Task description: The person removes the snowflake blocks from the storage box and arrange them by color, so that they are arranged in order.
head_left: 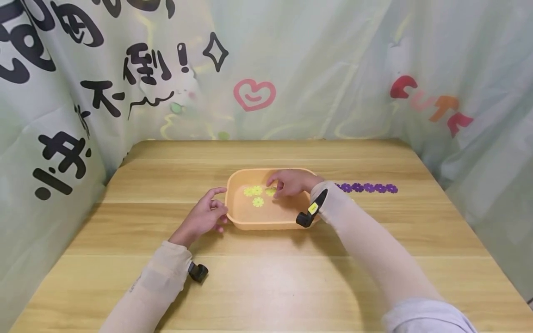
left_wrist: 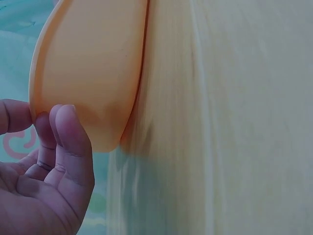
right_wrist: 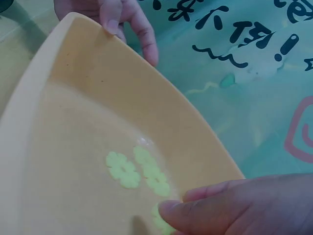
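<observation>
An orange plastic basin (head_left: 266, 225) stands mid-table with several flat yellow flower-shaped pieces (head_left: 258, 202) on its floor. At the basin's left end, my left hand (head_left: 204, 213) holds the rim between fingers and thumb; the left wrist view shows those fingers (left_wrist: 73, 132) against the wall. My right hand (head_left: 291, 181) reaches over the basin. Its thumb and fingers pinch a yellow flower piece (right_wrist: 161, 221), partly covered by the thumb. Other yellow flower pieces (right_wrist: 123, 170) lie close by in the right wrist view.
A row of several purple flower pieces (head_left: 368, 188) lies on the wooden table (head_left: 266, 277) right of the basin, its left end hidden by my right forearm. A printed curtain (head_left: 308, 69) hangs behind the table and along its sides.
</observation>
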The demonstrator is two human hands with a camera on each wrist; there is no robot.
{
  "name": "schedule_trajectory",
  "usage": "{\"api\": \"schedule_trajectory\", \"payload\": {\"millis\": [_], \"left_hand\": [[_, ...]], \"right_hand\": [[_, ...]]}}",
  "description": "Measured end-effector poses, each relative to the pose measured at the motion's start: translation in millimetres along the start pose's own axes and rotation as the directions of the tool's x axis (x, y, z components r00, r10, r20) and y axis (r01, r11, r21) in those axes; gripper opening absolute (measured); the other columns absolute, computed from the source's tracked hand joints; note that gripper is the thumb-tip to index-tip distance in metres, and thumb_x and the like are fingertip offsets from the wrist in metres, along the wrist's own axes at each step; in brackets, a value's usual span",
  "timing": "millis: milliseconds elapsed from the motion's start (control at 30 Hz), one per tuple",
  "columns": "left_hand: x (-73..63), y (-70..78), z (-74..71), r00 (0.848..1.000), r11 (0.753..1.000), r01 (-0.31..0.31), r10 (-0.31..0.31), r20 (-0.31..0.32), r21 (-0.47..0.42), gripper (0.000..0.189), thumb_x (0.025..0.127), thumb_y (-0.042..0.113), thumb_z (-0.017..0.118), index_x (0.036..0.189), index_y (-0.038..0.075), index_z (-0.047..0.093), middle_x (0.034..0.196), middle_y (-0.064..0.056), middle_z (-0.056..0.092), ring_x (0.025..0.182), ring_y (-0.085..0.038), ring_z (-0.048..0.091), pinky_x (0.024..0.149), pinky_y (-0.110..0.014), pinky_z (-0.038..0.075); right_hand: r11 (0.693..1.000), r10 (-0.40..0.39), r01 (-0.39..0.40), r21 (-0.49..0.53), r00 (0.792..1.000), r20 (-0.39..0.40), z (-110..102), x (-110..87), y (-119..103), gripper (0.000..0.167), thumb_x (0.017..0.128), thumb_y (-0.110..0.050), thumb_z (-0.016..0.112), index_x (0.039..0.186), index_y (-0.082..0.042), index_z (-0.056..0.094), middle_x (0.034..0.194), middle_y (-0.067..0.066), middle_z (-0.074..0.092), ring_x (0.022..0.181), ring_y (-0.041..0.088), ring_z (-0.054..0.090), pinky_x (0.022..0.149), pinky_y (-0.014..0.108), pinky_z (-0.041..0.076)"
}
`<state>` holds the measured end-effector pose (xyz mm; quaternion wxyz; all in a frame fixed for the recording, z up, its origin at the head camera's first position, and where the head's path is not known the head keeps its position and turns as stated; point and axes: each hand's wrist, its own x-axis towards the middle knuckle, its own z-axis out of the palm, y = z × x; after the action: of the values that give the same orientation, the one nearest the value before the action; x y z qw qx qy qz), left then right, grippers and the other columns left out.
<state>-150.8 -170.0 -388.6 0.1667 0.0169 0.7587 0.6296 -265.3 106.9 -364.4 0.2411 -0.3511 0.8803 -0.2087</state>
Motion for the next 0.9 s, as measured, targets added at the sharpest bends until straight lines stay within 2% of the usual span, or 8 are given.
{"api": "schedule_trajectory", "payload": {"millis": [200, 300, 400, 533, 700, 900], "left_hand": [[2.4, -1.5, 0.0, 1.0, 1.0, -0.002, 0.002, -0.003, 0.01, 0.056, 0.097, 0.0, 0.051, 0.148, 0.011, 0.029, 0.09, -0.01, 0.051, 0.076, -0.026, 0.056, 0.056, -0.032, 0.055], [2.0, -1.7, -0.7, 1.0, 1.0, 0.0, 0.0, -0.007, 0.008, 0.057, 0.097, 0.0, 0.052, 0.148, 0.011, 0.029, 0.09, -0.011, 0.051, 0.076, -0.026, 0.056, 0.057, -0.033, 0.056], [1.8, -0.9, -1.4, 1.0, 1.0, 0.0, 0.0, -0.006, 0.003, 0.057, 0.097, 0.0, 0.052, 0.147, 0.012, 0.029, 0.091, -0.011, 0.051, 0.076, -0.026, 0.056, 0.057, -0.033, 0.056], [2.0, 0.1, -2.1, 1.0, 1.0, -0.007, 0.007, -0.003, 0.004, 0.056, 0.097, 0.0, 0.051, 0.147, 0.012, 0.029, 0.092, -0.011, 0.051, 0.076, -0.026, 0.056, 0.057, -0.033, 0.056], [1.9, -0.5, -2.1, 1.0, 1.0, -0.005, 0.005, 0.005, 0.011, 0.057, 0.097, 0.0, 0.052, 0.147, 0.012, 0.029, 0.092, -0.011, 0.051, 0.076, -0.026, 0.056, 0.057, -0.033, 0.056], [2.2, -0.4, -0.5, 1.0, 1.0, -0.006, 0.006, 0.008, 0.007, 0.056, 0.096, -0.001, 0.051, 0.147, 0.01, 0.029, 0.092, -0.011, 0.052, 0.076, -0.025, 0.056, 0.056, -0.033, 0.056]], "right_hand": [[0.997, -0.016, 0.014, -0.081, 1.0, -0.02, 5.5, 3.6, 6.6, 0.045, 0.087, -0.016, 0.071, 0.128, -0.002, 0.058, 0.111, 0.01, 0.06, 0.082, 0.015, 0.057, 0.077, 0.028, 0.049], [0.992, -0.022, 0.019, -0.126, 0.999, -0.025, 7.0, 5.2, 7.7, 0.044, 0.087, -0.015, 0.069, 0.127, -0.003, 0.059, 0.114, 0.009, 0.06, 0.083, 0.016, 0.056, 0.08, 0.03, 0.049], [0.992, -0.012, 0.008, -0.128, 1.0, -0.024, 6.8, 6.3, 6.8, 0.036, 0.087, -0.013, 0.069, 0.121, -0.005, 0.061, 0.106, 0.007, 0.061, 0.081, 0.016, 0.056, 0.077, 0.03, 0.049], [0.994, 0.04, -0.042, -0.104, 0.999, -0.02, 6.2, 5.5, 4.4, 0.027, 0.087, -0.014, 0.072, 0.111, -0.009, 0.061, 0.092, 0.003, 0.059, 0.08, 0.016, 0.054, 0.074, 0.029, 0.048], [0.994, 0.062, -0.063, -0.089, 0.998, -0.02, 9.1, 4.3, 4.1, 0.025, 0.085, -0.014, 0.075, 0.102, -0.01, 0.058, 0.086, 0.001, 0.057, 0.077, 0.015, 0.053, 0.07, 0.026, 0.046], [0.992, 0.083, -0.087, -0.094, 0.996, -0.038, 10.5, 2.4, 2.9, 0.023, 0.086, -0.016, 0.073, 0.087, -0.011, 0.051, 0.076, 0.0, 0.051, 0.068, 0.014, 0.049, 0.061, 0.024, 0.04]]}}
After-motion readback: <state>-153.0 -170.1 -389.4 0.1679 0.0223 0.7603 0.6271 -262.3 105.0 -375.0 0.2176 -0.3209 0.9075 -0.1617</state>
